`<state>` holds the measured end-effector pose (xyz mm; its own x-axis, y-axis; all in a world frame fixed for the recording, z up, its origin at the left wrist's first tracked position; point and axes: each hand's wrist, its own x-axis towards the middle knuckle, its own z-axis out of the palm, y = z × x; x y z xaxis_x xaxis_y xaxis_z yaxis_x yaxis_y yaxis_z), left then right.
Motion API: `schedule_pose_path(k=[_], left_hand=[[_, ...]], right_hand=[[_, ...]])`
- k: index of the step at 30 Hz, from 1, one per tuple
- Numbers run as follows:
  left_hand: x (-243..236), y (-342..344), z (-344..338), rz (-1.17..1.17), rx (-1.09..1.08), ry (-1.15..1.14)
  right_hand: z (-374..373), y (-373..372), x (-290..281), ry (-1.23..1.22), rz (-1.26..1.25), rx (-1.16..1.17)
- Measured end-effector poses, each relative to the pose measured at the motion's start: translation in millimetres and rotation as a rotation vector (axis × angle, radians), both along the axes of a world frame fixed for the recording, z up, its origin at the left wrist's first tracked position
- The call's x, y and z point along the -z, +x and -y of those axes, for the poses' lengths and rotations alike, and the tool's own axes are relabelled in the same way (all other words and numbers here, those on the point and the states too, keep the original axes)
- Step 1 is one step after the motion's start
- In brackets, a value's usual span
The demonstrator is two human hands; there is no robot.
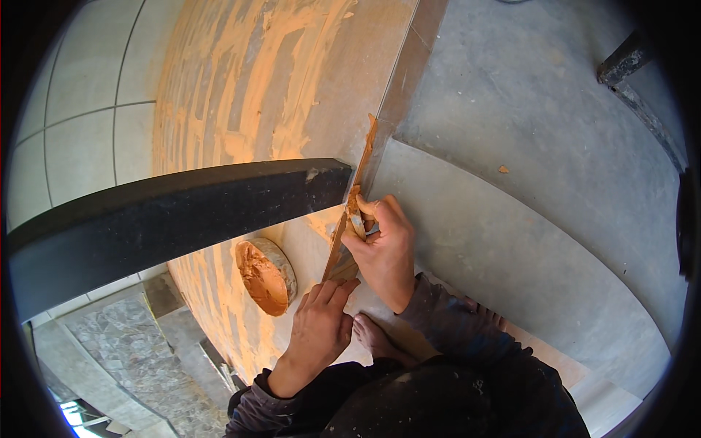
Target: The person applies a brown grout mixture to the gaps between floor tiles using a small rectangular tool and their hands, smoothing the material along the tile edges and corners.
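Observation:
My right hand (385, 248) pinches a small, flat spreader (355, 218) between thumb and fingers. Orange paste smears the tool, which touches a narrow seam beside the end of a black beam. Along that seam runs a strip of orange paste (369, 139), continuing below the tool toward my other hand. My left hand (315, 332) rests over the lower end of the seam, fingers extended close together, with no object visible in it. To its upper left, a round tub (287, 264) holds orange paste with a rough, scooped surface.
The black beam (182, 196) crosses from the left and ends at the seam. Streaks of orange paste coat the tan surface (358, 66) behind it. White tiles (82, 80) lie far left. A curved grey slab (504, 233) is at right. My bare foot (372, 336) is below my hands.

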<state>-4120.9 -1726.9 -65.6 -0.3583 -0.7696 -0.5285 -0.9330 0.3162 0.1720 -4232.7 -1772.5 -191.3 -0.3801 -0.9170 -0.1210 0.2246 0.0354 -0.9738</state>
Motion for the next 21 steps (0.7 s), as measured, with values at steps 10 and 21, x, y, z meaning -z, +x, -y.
schedule_pose_path(k=[10, 21], left_hand=[[-16, -4, -15, -0.015, -0.06, -0.033], [-5, -39, -10, -0.167, -0.17, -0.414]], right_hand=[[-46, 5, 3, 0.014, 0.251, -0.069], [-83, -36, -5, 0.15, 0.683, -0.171]])
